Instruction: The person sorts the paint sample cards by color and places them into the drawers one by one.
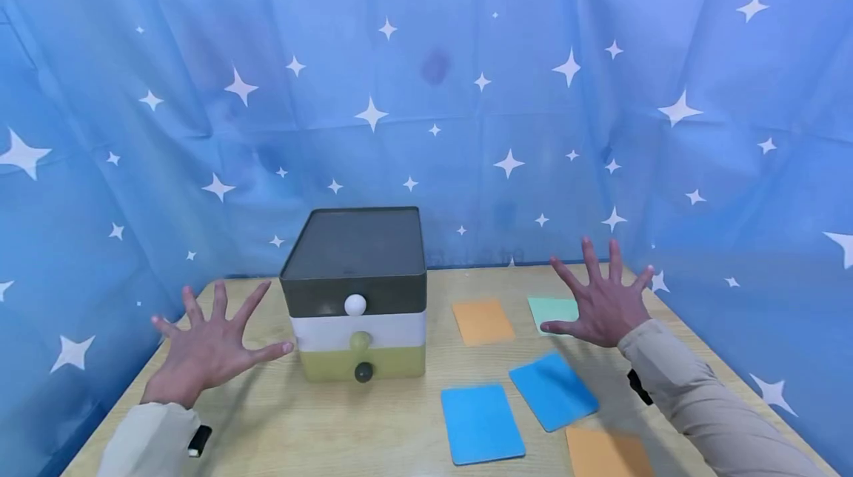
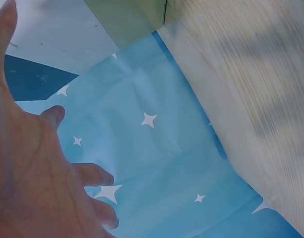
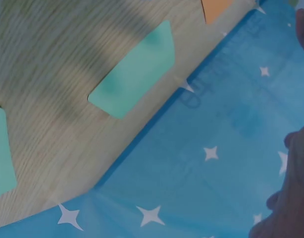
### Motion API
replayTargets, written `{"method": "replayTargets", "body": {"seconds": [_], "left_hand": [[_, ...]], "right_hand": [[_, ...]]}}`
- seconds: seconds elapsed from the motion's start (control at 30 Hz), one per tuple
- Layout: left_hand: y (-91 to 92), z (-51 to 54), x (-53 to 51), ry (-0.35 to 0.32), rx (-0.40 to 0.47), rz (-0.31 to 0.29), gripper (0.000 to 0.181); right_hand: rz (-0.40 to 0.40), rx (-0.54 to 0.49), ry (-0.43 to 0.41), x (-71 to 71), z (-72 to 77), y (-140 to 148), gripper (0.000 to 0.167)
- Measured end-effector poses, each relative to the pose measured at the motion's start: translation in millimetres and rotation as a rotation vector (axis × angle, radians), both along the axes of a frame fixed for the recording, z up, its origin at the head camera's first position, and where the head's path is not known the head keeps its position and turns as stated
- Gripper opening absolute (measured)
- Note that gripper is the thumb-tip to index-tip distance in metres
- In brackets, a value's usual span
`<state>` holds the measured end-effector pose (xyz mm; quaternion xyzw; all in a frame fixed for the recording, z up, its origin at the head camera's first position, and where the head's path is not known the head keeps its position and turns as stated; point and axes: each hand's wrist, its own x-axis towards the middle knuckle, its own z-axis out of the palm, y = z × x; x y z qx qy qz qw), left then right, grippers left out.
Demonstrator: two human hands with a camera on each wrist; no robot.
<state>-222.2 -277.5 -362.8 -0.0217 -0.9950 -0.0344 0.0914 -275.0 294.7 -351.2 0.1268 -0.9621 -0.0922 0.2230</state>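
Observation:
My left hand (image 1: 206,349) is held up with its fingers spread, left of a three-tier drawer box (image 1: 363,295). The box has a dark grey top tier, a white middle and an olive-green bottom, each with a round knob. Its thumb tip is close to the box's left side; whether they touch I cannot tell. My right hand (image 1: 606,308), also spread and holding nothing, is above the table's right side. It partly covers a mint-green card (image 1: 552,310). The right wrist view shows that card and a second mint-green card (image 3: 2,153) at the left edge.
Two blue cards (image 1: 483,424) (image 1: 554,391) lie right of the box toward the front. One orange card (image 1: 483,321) lies farther back; another orange card (image 1: 609,453) is partly under the right forearm's shadow. A blue star-patterned curtain (image 1: 433,129) surrounds the wooden table (image 1: 320,425).

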Motion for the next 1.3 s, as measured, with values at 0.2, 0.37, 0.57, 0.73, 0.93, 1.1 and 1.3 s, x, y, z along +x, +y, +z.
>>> {"method": "replayTargets", "body": {"seconds": [0.2, 0.37, 0.57, 0.73, 0.93, 1.1, 1.3], "left_hand": [[1.7, 0.4, -1.3, 0.003, 0.011, -0.016, 0.11], [0.1, 4.5, -1.1, -0.007, 0.055, -0.024, 0.109], [-0.4, 3.2, 0.0, -0.021, 0.115, -0.029, 0.107], [1.0, -0.2, 0.0, -0.034, 0.153, -0.035, 0.107], [2.0, 0.1, 0.9, -0.016, 0.144, -0.031, 0.107], [3.5, 1.6, 1.2, -0.013, 0.16, -0.039, 0.106], [8.4, 1.7, -0.5, -0.007, 0.205, -0.058, 0.105]], "right_hand": [[-0.004, -0.032, 0.003, 3.9, -0.4, 2, 0.112], [0.007, -0.051, 0.013, 3.7, 4.6, -1, 0.11], [0.008, -0.06, -0.005, 4.2, 11.4, -8, 0.11], [0.009, -0.054, -0.019, 4.5, 11.3, -13, 0.11], [0.0, -0.048, -0.029, 7.7, 9.9, -17, 0.11], [-0.001, -0.053, -0.029, 11.2, 10.3, -18, 0.109], [0.0, -0.102, -0.107, 16.7, 13.0, -21, 0.106]]}}
